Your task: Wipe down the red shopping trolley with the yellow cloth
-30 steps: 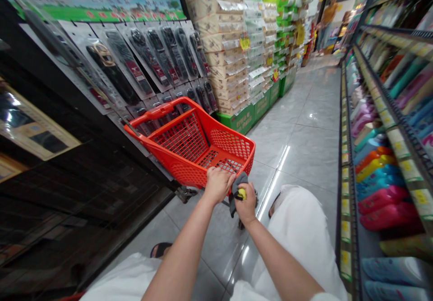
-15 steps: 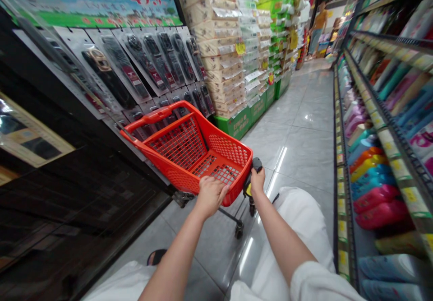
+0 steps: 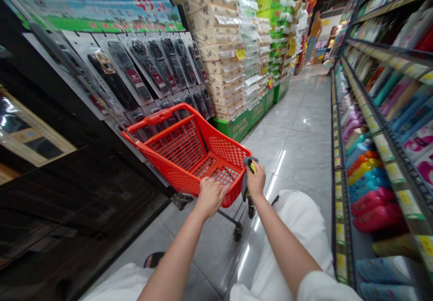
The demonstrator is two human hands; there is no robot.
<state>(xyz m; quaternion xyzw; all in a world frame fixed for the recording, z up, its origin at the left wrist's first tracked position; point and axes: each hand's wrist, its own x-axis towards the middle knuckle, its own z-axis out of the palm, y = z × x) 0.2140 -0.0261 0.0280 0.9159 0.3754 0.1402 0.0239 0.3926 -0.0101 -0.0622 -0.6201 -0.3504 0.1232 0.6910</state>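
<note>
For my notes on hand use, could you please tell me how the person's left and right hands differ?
The left hand lies over the near edge of the red cart, while the right hand is curled beside the cart's corner. The right hand grips a gray-and-yellow item, apparently cloth; the left hand shows no such item. Both hands are bare and at the cart's near side.

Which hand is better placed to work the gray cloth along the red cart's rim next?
Right, I'd judge: the right hand grips the gray cloth at a corner of the red cart. The left hand rests on its rim, no cloth visible there.
</note>
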